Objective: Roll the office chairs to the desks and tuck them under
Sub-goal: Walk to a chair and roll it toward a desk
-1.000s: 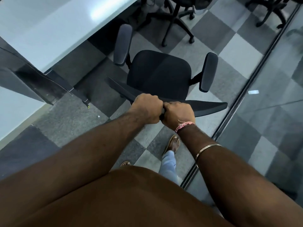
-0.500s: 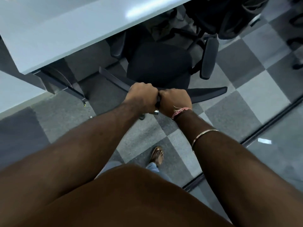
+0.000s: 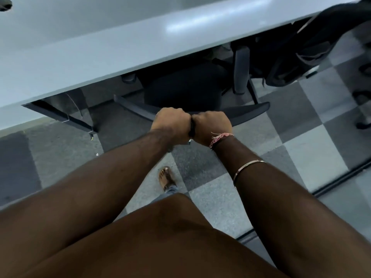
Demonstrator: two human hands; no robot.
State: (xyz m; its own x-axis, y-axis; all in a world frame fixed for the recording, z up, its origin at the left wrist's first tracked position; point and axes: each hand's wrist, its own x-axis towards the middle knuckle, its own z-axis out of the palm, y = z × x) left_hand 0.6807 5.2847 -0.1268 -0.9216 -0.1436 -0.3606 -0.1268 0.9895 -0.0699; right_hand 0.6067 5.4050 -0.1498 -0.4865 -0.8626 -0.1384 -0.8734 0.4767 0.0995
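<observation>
My left hand and right hand clamp the chair backrest; the seat sits mostly under the tabletop, backrest outside. Little pushing left, I judge.

Black chair, pale grey desk, grey checkered carpet, pink wrist thread, gold bangle

Both arms extended forward; left hand and right hand fisted, knuckles touching, fingers curled under.
</observation>
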